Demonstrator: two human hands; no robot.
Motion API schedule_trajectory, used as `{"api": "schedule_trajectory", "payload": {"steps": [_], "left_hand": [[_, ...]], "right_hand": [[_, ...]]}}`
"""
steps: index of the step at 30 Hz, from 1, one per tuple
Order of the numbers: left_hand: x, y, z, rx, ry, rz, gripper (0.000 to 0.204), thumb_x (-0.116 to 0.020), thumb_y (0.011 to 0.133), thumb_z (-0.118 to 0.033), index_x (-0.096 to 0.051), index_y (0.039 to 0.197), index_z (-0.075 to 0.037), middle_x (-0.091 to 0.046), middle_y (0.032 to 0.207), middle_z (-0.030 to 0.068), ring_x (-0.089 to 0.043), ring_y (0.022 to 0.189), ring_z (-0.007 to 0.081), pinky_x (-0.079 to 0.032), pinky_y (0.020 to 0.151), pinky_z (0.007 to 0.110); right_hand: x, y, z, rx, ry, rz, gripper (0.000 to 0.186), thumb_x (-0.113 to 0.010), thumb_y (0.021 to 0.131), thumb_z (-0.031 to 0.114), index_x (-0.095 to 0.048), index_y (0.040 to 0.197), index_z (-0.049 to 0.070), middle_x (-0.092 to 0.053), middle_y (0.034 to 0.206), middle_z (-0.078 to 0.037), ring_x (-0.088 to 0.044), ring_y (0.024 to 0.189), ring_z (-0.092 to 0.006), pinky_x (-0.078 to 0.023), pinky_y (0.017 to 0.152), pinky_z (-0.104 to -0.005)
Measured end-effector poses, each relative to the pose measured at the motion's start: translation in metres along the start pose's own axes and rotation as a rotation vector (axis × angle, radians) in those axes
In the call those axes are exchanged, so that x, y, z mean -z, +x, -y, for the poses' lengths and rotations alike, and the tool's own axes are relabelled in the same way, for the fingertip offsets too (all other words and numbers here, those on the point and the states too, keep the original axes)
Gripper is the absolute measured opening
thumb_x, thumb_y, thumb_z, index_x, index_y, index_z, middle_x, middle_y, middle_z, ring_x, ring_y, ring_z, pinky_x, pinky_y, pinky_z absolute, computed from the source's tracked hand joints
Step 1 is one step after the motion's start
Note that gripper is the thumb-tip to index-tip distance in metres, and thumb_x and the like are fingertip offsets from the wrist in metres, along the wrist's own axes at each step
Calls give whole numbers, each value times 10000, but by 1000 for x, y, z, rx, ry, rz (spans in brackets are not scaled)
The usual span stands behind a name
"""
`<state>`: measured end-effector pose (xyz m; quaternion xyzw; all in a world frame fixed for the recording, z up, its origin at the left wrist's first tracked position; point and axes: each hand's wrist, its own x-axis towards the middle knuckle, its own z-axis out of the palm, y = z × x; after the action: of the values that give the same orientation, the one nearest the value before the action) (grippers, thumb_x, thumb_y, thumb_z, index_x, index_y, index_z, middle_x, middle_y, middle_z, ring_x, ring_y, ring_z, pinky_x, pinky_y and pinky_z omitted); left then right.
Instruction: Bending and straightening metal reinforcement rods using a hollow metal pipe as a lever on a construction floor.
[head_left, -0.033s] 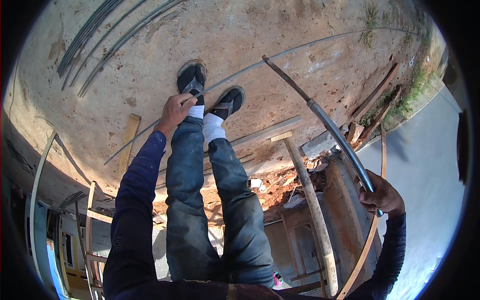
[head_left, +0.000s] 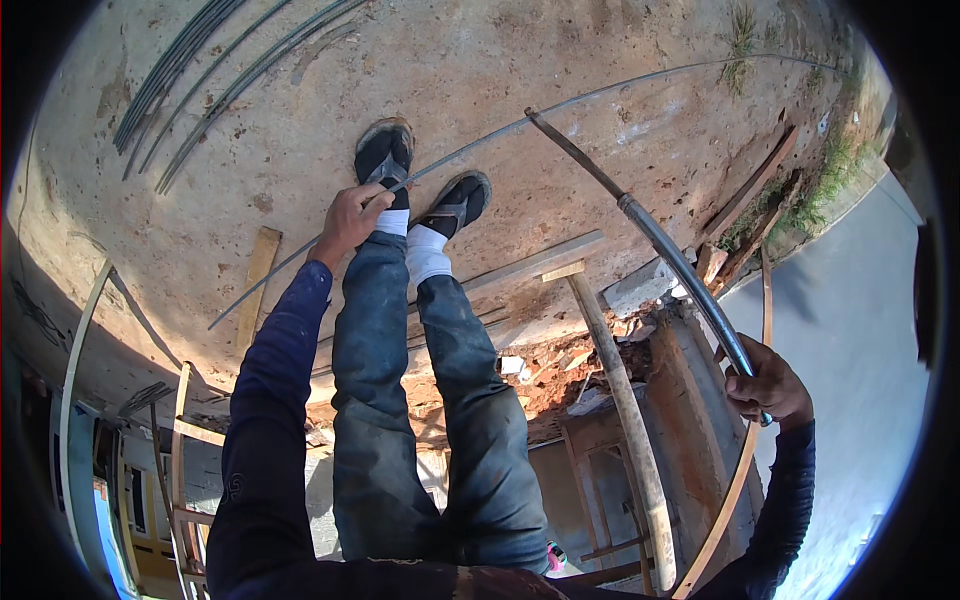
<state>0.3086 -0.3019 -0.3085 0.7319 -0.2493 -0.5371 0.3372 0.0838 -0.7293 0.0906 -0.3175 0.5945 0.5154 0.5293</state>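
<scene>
A long thin steel rod (head_left: 462, 153) runs across the ground, curving in a shallow arc to the upper right. My left hand (head_left: 354, 218) is closed around this rod beside my left shoe, and the rod's near end sticks out to the lower left. At the right, my right hand (head_left: 767, 386) grips the lower end of a long metal bar (head_left: 675, 262) with a thicker, pipe-like lower part. The bar's narrow far tip meets or overlaps the rod in front of my feet; whether they touch, I cannot tell.
Several loose steel rods (head_left: 165, 75) lie at the upper left. A short board (head_left: 257, 285) lies left of my legs, and a plank (head_left: 535, 262) to their right. A round wooden pole (head_left: 625, 430) rises near a broken edge with rubble (head_left: 560, 365). A grey wall (head_left: 850, 350) stands at the right.
My right hand and the lower part of the metal bar have shifted slightly down and to the right. The bar's far tip, the rod and my left hand look almost the same.
</scene>
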Motion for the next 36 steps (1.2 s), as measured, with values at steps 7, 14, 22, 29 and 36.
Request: {"api": "schedule_trajectory", "payload": {"steps": [7, 14, 22, 29, 36], "left_hand": [[33, 16, -20, 85, 61, 154, 319, -608, 908, -320, -653, 870, -7, -637, 768, 192, -627, 738, 392, -479, 655, 406], [31, 11, -29, -28, 150, -18, 296, -606, 904, -318, -645, 853, -29, -648, 814, 185, -625, 793, 415, -482, 663, 434], [25, 1, -36, -120, 289, -145, 185, -604, 901, -267, -672, 855, -101, -668, 817, 139, -637, 772, 381, -496, 661, 439], [19, -4, -40, -142, 265, -197, 178, -602, 901, -255, -675, 863, -96, -674, 814, 150, -639, 762, 386, -495, 654, 440], [19, -9, -46, -111, 302, -197, 181, -600, 903, -254, -674, 864, -93, -673, 798, 158, -643, 761, 385, -495, 643, 438]], "right_hand": [[-60, 12, -43, -10, -45, -78, 352, -711, 783, 99, -483, 1049, 65, -482, 644, 13, -478, 467, -81, -369, 419, -260], [-113, -24, -38, -2, 18, 58, 353, -740, 817, 144, -498, 1044, 23, -479, 652, -28, -493, 507, -123, -380, 444, -315], [-133, -36, -35, 82, -205, -152, 289, -679, 798, 116, -475, 973, 11, -456, 617, -61, -493, 502, -158, -377, 454, -358], [-134, -17, -39, 65, 6, -130, 241, -665, 830, 131, -468, 934, 37, -462, 597, -21, -457, 434, -102, -363, 408, -297], [-133, -22, -39, 100, 214, -12, 272, -668, 834, 85, -458, 998, 32, -471, 604, 6, -453, 427, -72, -351, 375, -250]]}}
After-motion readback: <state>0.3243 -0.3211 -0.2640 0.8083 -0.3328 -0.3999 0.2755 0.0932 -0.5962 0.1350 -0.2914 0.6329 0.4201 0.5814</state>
